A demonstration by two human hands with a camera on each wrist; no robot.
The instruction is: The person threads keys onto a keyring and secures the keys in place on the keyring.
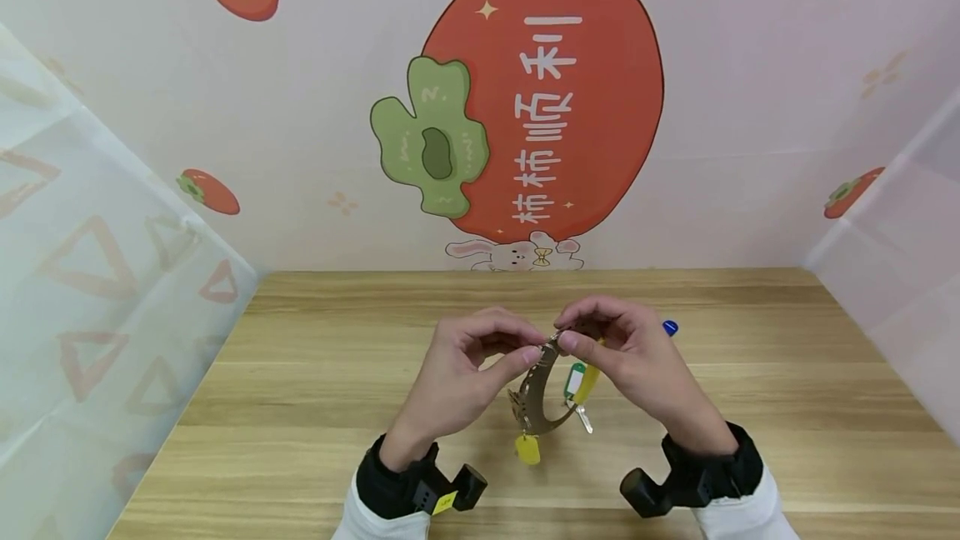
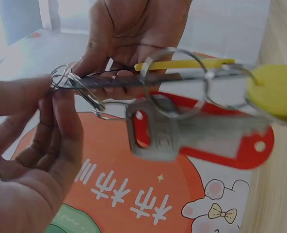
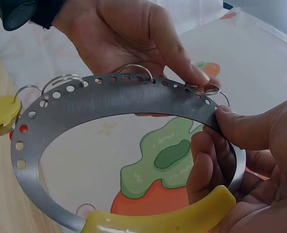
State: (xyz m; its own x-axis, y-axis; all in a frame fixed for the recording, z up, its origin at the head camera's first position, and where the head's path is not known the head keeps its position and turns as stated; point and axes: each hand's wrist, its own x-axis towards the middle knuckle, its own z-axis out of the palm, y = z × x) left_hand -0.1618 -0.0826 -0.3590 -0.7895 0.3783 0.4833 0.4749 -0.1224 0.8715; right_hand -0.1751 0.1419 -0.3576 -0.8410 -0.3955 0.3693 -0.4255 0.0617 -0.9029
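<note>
Around the work, a back panel (image 1: 720,207) stands along the rear edge of the worktop (image 1: 247,440), and a left panel (image 1: 97,198) and a right panel (image 1: 911,315) flank its side edges. Just beyond the right hand (image 1: 641,361) shows a blue tag (image 1: 671,327), partly hidden. A green tag (image 1: 574,382) and a key (image 1: 585,419) show through the loop; whether they hang or lie cannot be told. A yellow tag (image 1: 528,449) hangs at the loop's end nearer the front, with a red tag (image 2: 252,155) close by in the left wrist view.

The metal loop (image 3: 100,99) is held up over the worktop's middle, well apart from both side edges, nearer the rear edge's centre than either rear corner. Left hand (image 1: 465,373): thumb and finger pinched on a small split ring (image 2: 62,75) at the rim. The right hand's fingers curl round the loop beside its yellow grip (image 3: 163,218).
</note>
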